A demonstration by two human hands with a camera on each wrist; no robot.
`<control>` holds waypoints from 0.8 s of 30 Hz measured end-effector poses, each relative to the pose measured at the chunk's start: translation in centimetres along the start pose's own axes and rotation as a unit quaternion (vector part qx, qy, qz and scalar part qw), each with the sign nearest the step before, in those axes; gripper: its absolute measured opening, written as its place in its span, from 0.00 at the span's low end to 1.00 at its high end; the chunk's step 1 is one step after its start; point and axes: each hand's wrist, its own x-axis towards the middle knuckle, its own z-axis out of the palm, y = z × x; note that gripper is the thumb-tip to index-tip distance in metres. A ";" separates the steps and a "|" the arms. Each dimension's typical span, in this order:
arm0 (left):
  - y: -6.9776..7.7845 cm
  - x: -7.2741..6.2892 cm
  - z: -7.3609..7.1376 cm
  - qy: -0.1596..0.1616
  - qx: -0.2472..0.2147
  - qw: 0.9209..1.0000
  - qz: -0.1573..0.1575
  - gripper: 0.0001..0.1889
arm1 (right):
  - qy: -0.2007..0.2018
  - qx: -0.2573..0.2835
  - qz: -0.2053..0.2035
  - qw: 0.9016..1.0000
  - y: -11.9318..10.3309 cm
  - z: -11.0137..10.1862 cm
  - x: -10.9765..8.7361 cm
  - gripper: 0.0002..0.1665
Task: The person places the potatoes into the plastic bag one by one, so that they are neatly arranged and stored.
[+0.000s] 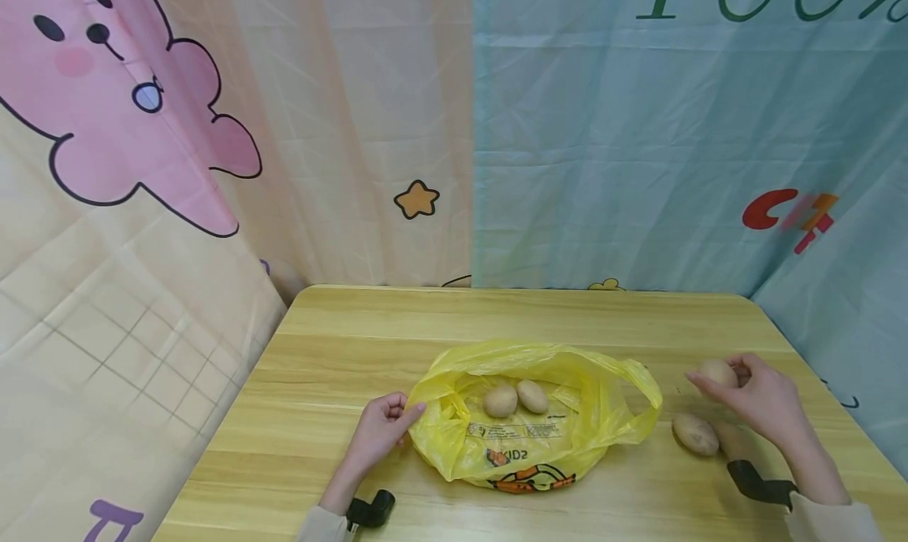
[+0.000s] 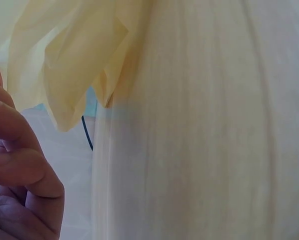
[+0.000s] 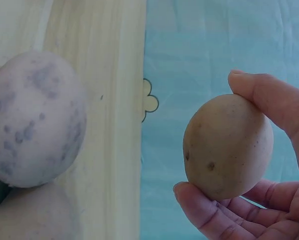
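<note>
A yellow plastic bag [image 1: 596,424] lies open on the table, its mouth spread wide. Two potatoes [image 1: 500,401] rest side by side inside it. My left hand [image 1: 379,432] pinches the bag's left edge between thumb and curled fingers; in the left wrist view, folds of the bag [image 2: 74,65] hang beside the fingers. On the right, my right hand [image 1: 766,396] holds a potato [image 3: 228,146] between thumb and fingertips, raised above the table. Nearer me lie a dark-spotted potato [image 3: 37,120] and another potato [image 1: 734,441], partly hidden under the right forearm and wrist camera.
The wooden table [image 1: 340,321] runs back to hanging printed curtains [image 1: 355,132]. A looped handle [image 1: 649,396] of the bag sticks out to the right. A black camera mount sits on each wrist, the right one [image 1: 759,485] close by the loose potatoes.
</note>
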 end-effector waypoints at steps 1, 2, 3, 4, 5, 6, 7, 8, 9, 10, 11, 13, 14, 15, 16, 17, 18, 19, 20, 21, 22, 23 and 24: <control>0.0 0.0 0.0 0.000 0.000 1.000 0.000 0.15 | 0.000 0.001 0.000 1.000 -0.2 -0.1 0.0 0.40; 0.0 0.0 0.0 0.001 0.000 1.000 0.000 0.15 | 0.001 0.002 0.000 1.000 -0.4 -0.1 -0.1 0.40; 0.0 0.0 0.0 0.001 0.000 1.000 0.000 0.15 | 0.001 0.004 0.000 1.000 -0.5 -0.2 -0.1 0.40; 0.0 0.0 0.0 0.002 0.000 1.000 -0.001 0.15 | 0.002 0.005 0.000 1.000 -0.7 -0.2 -0.1 0.39; 0.1 0.0 0.0 0.003 -0.001 1.000 -0.001 0.16 | 0.002 0.005 -0.001 1.000 -0.9 -0.3 -0.1 0.39; 0.0 0.0 0.0 0.003 -0.001 1.000 -0.001 0.16 | 0.003 0.006 -0.001 1.000 -1.1 -0.4 -0.2 0.38; 0.0 0.0 0.0 0.003 -0.001 1.000 -0.001 0.15 | 0.003 0.008 -0.001 1.000 -1.3 -0.5 -0.2 0.38; 0.0 0.0 0.0 0.003 -0.001 1.000 -0.001 0.15 | 0.002 0.009 -0.001 1.000 -1.5 -0.6 -0.2 0.37; 0.0 0.0 0.0 0.003 -0.001 1.000 -0.001 0.15 | 0.003 0.010 -0.001 1.000 -1.7 -0.7 -0.3 0.37; 0.0 0.0 0.0 0.003 0.000 1.000 -0.001 0.15 | 0.003 0.010 0.000 1.000 -2.0 -0.7 -0.3 0.37; 0.0 0.0 0.0 0.002 0.001 1.000 0.000 0.15 | 0.003 0.011 0.000 1.000 -2.2 -0.8 -0.4 0.37; 0.0 0.0 0.0 0.001 0.003 1.000 0.000 0.15 | 0.007 0.010 -0.001 1.000 -2.7 -0.9 -0.5 0.37; 0.0 0.0 0.0 0.001 0.004 1.000 0.000 0.14 | 0.010 0.009 -0.002 1.000 -2.9 -0.9 -0.5 0.37; 0.0 0.0 0.0 0.000 0.004 1.000 0.000 0.14 | 0.013 0.009 -0.003 1.000 -3.1 -0.9 -0.6 0.36; -0.1 0.1 0.0 -0.001 0.005 1.000 0.000 0.14 | 0.014 0.011 -0.004 1.000 -3.3 -0.9 -0.6 0.36; -0.1 0.1 -0.1 -0.001 0.005 1.000 0.000 0.14 | 0.017 0.011 -0.005 1.000 -3.4 -0.9 -0.7 0.36; -0.1 0.1 -0.1 -0.002 0.005 1.000 0.000 0.14 | 0.019 0.011 -0.006 1.000 -3.5 -0.9 -0.7 0.36; -0.1 0.1 -0.1 -0.002 0.004 1.000 0.000 0.14 | 0.019 0.012 -0.006 1.000 -3.6 -0.9 -0.7 0.36; -0.1 0.1 -0.1 -0.002 0.004 1.000 0.000 0.14 | 0.019 0.013 -0.006 1.000 -3.8 -0.9 -0.8 0.36; -0.1 0.1 -0.1 -0.002 0.004 1.000 0.000 0.13 | 0.018 0.013 -0.005 1.000 -3.9 -0.9 -0.8 0.36; -0.1 0.1 -0.1 -0.002 0.004 1.000 -0.001 0.13 | 0.019 0.012 -0.004 1.000 -4.0 -0.9 -0.9 0.36; -0.1 0.1 -0.1 -0.003 0.004 1.000 -0.001 0.13 | 0.019 0.011 -0.003 1.000 -4.1 -1.0 -0.9 0.36; -0.1 0.1 -0.1 -0.002 0.004 1.000 -0.002 0.13 | 0.018 0.012 -0.003 1.000 -4.1 -1.0 -0.9 0.36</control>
